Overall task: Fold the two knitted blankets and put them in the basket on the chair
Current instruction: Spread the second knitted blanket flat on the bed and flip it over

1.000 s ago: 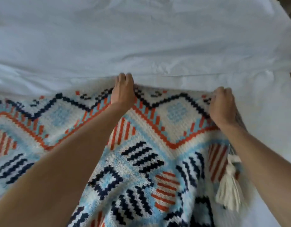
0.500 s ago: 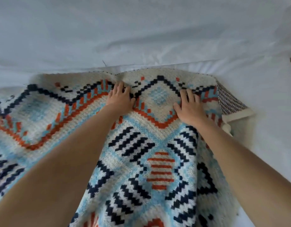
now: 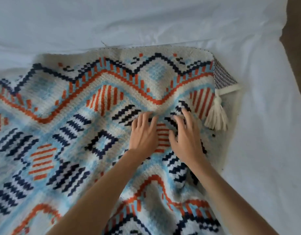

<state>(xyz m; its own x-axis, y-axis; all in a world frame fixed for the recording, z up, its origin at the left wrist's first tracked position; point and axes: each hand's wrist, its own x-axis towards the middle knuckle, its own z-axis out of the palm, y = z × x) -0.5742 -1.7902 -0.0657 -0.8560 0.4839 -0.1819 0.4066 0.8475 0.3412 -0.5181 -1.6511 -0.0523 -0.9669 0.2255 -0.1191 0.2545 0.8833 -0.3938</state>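
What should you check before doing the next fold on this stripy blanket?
1. Hands free: left hand and right hand rest open on the blanket, gripping nothing: ok.
2. Top smooth: wrinkles bunch just beyond the hands: not ok.
3. Corners matched: a lower corner pokes out at the far right: not ok.
4. Hands off the tassel: ok.
5. Room on the white sheet to the right: ok.
6. Where the basket is: out of view: cannot tell.

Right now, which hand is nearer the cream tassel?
Right. The right hand rests on the blanket just left of the tassel and slightly nearer the person. The left hand lies further left, beyond the right hand.
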